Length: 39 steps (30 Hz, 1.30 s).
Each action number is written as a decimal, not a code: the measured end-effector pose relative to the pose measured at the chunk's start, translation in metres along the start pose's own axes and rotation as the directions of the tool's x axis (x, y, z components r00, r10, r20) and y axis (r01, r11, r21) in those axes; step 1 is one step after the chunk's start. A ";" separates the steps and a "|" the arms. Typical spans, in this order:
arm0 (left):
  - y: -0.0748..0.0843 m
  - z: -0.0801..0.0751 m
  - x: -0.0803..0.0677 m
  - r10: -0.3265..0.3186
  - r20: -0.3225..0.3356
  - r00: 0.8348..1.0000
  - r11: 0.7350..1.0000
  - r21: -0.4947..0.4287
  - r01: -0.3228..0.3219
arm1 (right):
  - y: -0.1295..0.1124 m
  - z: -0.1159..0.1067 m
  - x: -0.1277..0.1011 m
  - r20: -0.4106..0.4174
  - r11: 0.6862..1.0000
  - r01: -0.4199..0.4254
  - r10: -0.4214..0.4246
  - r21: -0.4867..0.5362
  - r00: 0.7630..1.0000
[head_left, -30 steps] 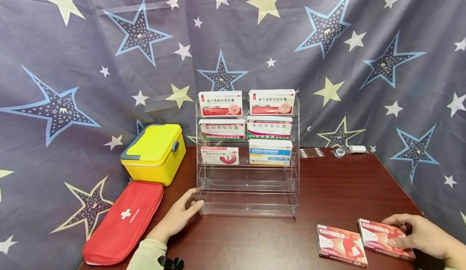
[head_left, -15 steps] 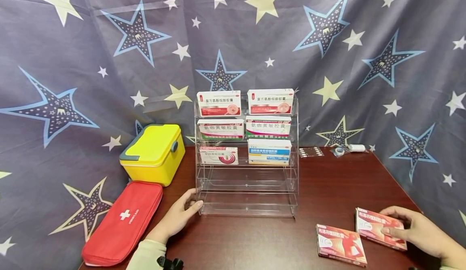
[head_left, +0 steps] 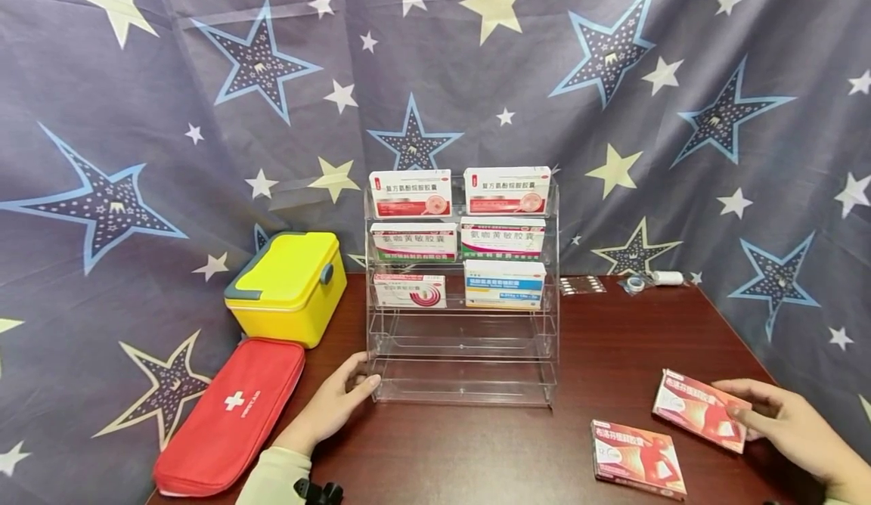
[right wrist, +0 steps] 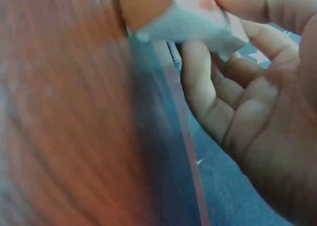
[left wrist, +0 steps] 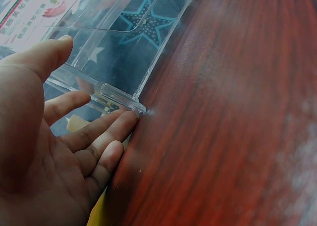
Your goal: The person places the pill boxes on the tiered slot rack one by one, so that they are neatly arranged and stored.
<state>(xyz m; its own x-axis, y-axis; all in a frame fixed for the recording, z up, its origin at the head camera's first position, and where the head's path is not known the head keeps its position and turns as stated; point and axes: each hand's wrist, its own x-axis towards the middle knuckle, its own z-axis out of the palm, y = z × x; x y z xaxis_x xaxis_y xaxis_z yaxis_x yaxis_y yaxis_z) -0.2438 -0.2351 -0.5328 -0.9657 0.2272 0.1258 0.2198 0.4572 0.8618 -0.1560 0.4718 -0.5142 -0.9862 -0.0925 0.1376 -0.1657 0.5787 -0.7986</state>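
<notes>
- Your right hand (head_left: 782, 422) is pinching one red medicine box (head_left: 701, 410) by its right end, holding it tilted just above the bench (head_left: 612, 354) near the front right corner.
- Your left hand (head_left: 333, 403) is resting with relaxed fingers (grip released) against the clear rack's (head_left: 463, 369) lower left corner.
- A second red box (head_left: 636, 458) is lying flat just beside the held one.

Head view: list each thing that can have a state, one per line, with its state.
Yellow box: lid closed.
Red first-aid pouch: lying flat; whether it is zipped cannot be told.
Clear rack: upright, top three tiers filled, lower two empty.
Left hand: open, fingers against the rack's corner.
Right hand: pinching a red medicine box, tilted off the table.
Second red box: flat on the table, untouched.
</notes>
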 end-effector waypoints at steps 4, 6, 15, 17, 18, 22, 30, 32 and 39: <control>-0.001 0.000 0.000 0.002 -0.004 1.000 1.000 0.002 -0.002 | -0.001 0.000 0.003 -0.041 0.999 0.007 -0.005 0.040 0.999; -0.001 0.000 0.000 0.002 -0.003 1.000 1.000 0.001 -0.002 | -0.001 0.001 0.003 -0.060 0.999 -0.017 0.019 0.035 0.998; 0.002 0.000 -0.001 0.004 0.003 1.000 1.000 -0.006 -0.004 | -0.004 0.002 0.003 -0.115 0.997 -0.064 0.059 -0.043 0.992; 0.002 -0.001 -0.001 0.002 0.000 1.000 1.000 -0.005 -0.002 | -0.003 0.003 0.005 -0.125 0.999 -0.051 0.048 -0.018 0.991; 0.002 -0.001 -0.001 0.001 -0.001 1.000 1.000 -0.005 -0.001 | -0.003 0.003 0.005 -0.131 0.999 -0.042 0.041 -0.005 0.991; 0.003 -0.001 -0.002 -0.001 0.000 1.000 1.000 -0.002 0.001 | -0.004 0.003 0.008 -0.172 0.999 0.008 0.001 0.048 0.985; 0.001 -0.001 -0.001 -0.009 -0.001 1.000 1.000 0.007 0.009 | -0.061 0.000 0.020 -0.319 0.992 0.123 -0.124 -0.023 0.940; 0.000 -0.001 -0.001 -0.012 -0.001 1.000 1.000 0.008 0.012 | -0.090 0.001 0.025 -0.345 0.987 0.153 -0.164 -0.059 0.924; 0.000 -0.001 0.000 -0.011 0.000 1.000 1.000 -0.001 0.011 | -0.192 0.034 0.060 -0.307 0.926 0.331 -0.373 -0.181 0.875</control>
<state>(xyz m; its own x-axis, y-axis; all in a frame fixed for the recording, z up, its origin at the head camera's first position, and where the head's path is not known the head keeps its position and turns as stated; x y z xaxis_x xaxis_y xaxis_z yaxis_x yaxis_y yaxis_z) -0.2436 -0.2356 -0.5322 -0.9681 0.2220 0.1165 0.2091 0.4585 0.8637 -0.1834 0.3275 -0.3730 -0.7998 -0.0481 0.5984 -0.4790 0.6520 -0.5878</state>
